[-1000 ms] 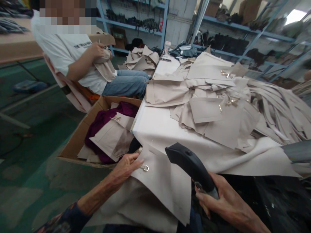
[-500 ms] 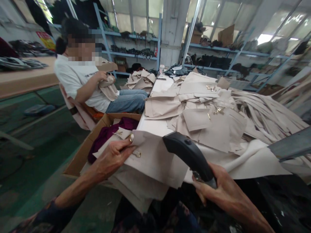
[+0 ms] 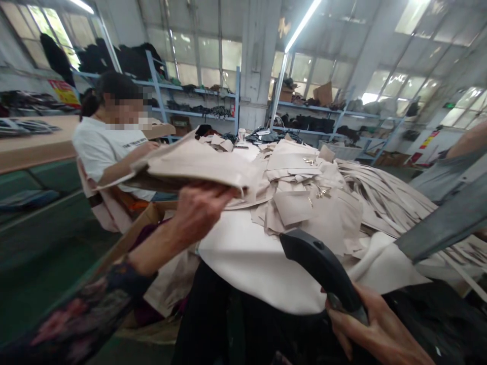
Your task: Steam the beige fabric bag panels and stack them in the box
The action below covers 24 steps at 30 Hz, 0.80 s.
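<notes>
"Beige piece point(image 3: 198, 159): where?"

"Ten o'clock in your view, gripped in your left hand point(image 3: 201, 210); your right hand point(image 3: 371, 317), at four o'clock, clasps a black tool point(image 3: 319, 261)."

"Beyond?"

"Three o'clock, beige heap point(image 3: 335, 218) on a white tabletop point(image 3: 236, 241)."

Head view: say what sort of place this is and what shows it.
Probably a workshop for bags or other sewn goods: beige pieces heaped with metal fittings on a white-topped table, blue shelves loaded with dark material, and a seated co-worker.
</notes>
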Each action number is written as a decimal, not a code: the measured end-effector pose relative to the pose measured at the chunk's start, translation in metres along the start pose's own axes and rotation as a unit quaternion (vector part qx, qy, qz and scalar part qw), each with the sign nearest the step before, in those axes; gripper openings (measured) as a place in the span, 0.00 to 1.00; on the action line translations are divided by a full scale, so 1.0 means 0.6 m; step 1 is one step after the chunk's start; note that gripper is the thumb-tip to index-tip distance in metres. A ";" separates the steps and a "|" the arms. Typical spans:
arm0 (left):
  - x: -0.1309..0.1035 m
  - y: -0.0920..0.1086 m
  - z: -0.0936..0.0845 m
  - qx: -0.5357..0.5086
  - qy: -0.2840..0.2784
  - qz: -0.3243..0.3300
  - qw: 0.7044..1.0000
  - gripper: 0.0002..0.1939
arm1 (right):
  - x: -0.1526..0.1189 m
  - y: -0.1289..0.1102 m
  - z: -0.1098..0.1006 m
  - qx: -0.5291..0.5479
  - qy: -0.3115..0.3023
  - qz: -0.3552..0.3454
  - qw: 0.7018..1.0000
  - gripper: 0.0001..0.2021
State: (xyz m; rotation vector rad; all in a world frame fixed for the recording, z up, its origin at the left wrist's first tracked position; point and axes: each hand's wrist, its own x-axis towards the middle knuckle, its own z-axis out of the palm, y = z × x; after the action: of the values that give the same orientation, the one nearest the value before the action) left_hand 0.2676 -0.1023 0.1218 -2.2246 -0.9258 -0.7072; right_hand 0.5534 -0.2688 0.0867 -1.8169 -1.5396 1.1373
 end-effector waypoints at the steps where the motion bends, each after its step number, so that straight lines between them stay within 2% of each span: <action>1: -0.019 0.026 0.042 -0.011 -0.036 0.034 0.999 0.12 | 0.001 0.001 0.002 0.005 -0.011 0.013 1.000 0.09; 4: -0.094 0.113 0.155 -0.064 -0.147 0.036 0.986 0.16 | 0.007 0.008 0.008 0.024 -0.030 0.040 0.998 0.06; 5: -0.119 0.139 0.182 -0.080 -0.172 0.025 0.981 0.17 | 0.010 0.011 0.010 0.026 -0.038 0.045 0.998 0.05; 7: -0.161 0.176 0.216 -0.080 -0.184 -0.023 0.979 0.18 | 0.018 0.018 0.013 0.022 -0.054 0.057 0.997 0.04; 10: -0.195 0.190 0.234 -0.079 -0.139 -0.041 0.986 0.18 | 0.037 0.028 0.021 0.016 -0.064 0.068 0.995 0.02; 13: -0.205 0.179 0.240 -0.107 -0.080 -0.014 0.991 0.18 | 0.060 0.035 0.031 0.019 -0.074 0.060 0.995 0.02; 16: -0.210 0.173 0.246 -0.128 -0.042 -0.019 0.991 0.18 | 0.082 0.035 0.039 0.026 -0.092 0.056 0.994 0.02; 24: -0.216 0.181 0.252 -0.172 -0.009 -0.061 0.983 0.14 | 0.138 0.008 0.058 0.007 -0.120 0.054 0.991 0.04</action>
State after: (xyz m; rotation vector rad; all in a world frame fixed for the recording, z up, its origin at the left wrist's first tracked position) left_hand 0.3060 -0.1111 -0.1017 -2.4903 -1.0193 -0.9676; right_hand 0.5280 -0.1953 0.0414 -1.8268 -1.5723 1.4604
